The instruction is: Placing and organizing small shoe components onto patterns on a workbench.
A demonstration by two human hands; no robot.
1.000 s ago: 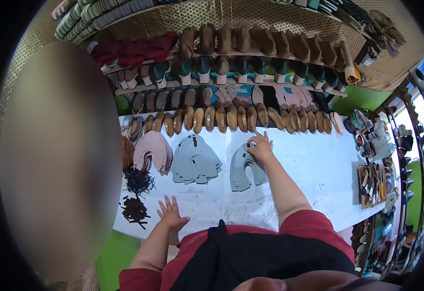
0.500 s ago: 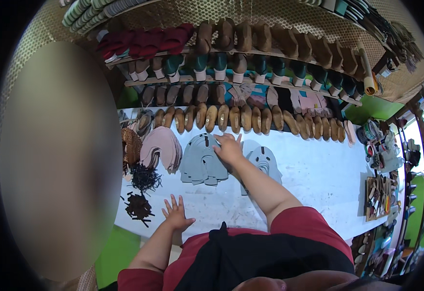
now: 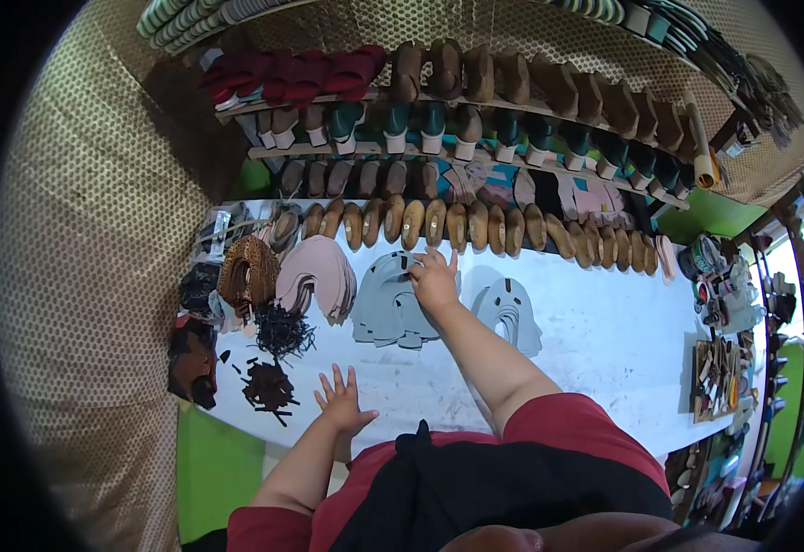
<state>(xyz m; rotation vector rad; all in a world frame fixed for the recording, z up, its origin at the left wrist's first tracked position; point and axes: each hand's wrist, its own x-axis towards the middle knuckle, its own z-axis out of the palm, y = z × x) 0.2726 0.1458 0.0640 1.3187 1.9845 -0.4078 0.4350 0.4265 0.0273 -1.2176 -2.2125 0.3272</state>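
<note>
My right hand (image 3: pixel 436 281) reaches over the upper right edge of a stack of grey arched shoe-upper pieces (image 3: pixel 385 308). Its fingers are apart, and the thumb side touches the top piece near a small dark strip (image 3: pixel 404 264). To the right of my forearm lies a second, smaller stack of grey arched pieces (image 3: pixel 510 308), with dark strips on top. My left hand (image 3: pixel 343 407) is at the table's front edge with fingers spread, holding nothing. A pile of short dark strips (image 3: pixel 270 386) and a tangle of black strips (image 3: pixel 284 331) lie to its left.
Pink arched pieces (image 3: pixel 317 271) and brown woven pieces (image 3: pixel 247 276) are stacked on the white table (image 3: pixel 604 350) at left. Wooden shoe lasts (image 3: pixel 434 221) line its back. Shelves above hold heeled shoes (image 3: pixel 395 129). A tool box (image 3: pixel 719 377) stands at right.
The large blurred shape on the left is gone, uncovering the curtain and the table's left end. My right hand has shifted slightly left over the grey stack; my left hand stays nearly still.
</note>
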